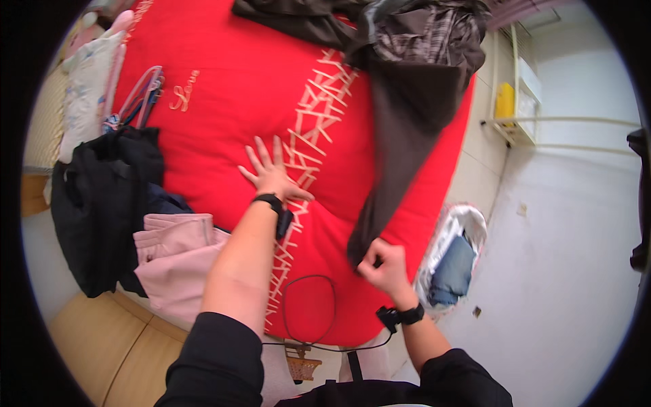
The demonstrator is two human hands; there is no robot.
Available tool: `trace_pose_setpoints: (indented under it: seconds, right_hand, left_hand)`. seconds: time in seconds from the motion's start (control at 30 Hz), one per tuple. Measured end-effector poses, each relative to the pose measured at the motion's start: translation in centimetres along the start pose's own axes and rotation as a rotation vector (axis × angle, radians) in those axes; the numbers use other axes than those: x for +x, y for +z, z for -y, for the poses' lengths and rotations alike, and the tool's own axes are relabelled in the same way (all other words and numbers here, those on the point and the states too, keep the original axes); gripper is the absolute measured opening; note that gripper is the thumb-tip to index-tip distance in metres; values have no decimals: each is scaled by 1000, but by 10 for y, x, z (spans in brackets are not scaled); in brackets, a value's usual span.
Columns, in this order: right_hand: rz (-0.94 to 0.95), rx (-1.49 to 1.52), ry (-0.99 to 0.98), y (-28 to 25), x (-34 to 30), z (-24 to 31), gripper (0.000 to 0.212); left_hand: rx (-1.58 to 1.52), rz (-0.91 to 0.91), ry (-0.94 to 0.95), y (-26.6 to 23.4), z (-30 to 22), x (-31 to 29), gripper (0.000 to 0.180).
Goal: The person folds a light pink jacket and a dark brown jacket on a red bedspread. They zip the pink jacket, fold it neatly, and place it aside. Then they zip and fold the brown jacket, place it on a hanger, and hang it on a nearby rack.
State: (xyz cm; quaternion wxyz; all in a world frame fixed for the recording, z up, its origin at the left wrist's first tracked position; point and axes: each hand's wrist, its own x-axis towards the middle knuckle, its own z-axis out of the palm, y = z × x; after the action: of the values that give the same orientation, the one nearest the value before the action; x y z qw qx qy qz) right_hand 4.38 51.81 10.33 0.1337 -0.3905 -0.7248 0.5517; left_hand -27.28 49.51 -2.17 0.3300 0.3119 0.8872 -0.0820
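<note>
My left hand (272, 178) lies flat with its fingers spread on the red bedspread (224, 136). Over at the right, my right hand (385, 269) is closed around the lower end of a dark grey-brown garment (407, 108); one long leg or sleeve of it stretches from the far end of the bed toward me. Whether it is trousers or a top I cannot tell. A plaid lining shows in its bunched far part. Both wrists carry black straps with small devices, and a thin black cable (333, 298) loops between them.
Folded pink clothing (178, 254) and a black garment (102, 197) lie at the bed's left edge, with hangers (141, 98) beyond. A lined basket (428, 271) holding folded jeans (453, 270) stands on the right. Farther back is a white rack (519, 132).
</note>
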Motion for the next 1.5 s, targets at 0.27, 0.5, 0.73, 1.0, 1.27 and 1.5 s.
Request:
trace_pose_setpoints:
  seconds: [0.27, 0.5, 0.73, 1.0, 1.27, 1.5]
  right_hand:
    - [484, 200, 183, 60, -221, 45, 22]
    - [959, 498, 171, 164, -326, 81, 23]
    - [1466, 204, -3, 207, -392, 89, 28]
    - [840, -174, 85, -15, -234, -15, 46]
    - [372, -498, 483, -193, -184, 24, 46]
    - [478, -689, 239, -215, -113, 48, 49]
  left_hand:
    - [-14, 47, 40, 5, 9, -12, 188]
    - [-1422, 710, 150, 75, 62, -136, 71]
    - [-1445, 175, 75, 114, 130, -250, 36]
    - [-994, -608, -38, 90, 212, -289, 35]
    - [-1098, -710, -48, 151, 168, -335, 40]
    - [-1140, -226, -255, 208, 120, -403, 58]
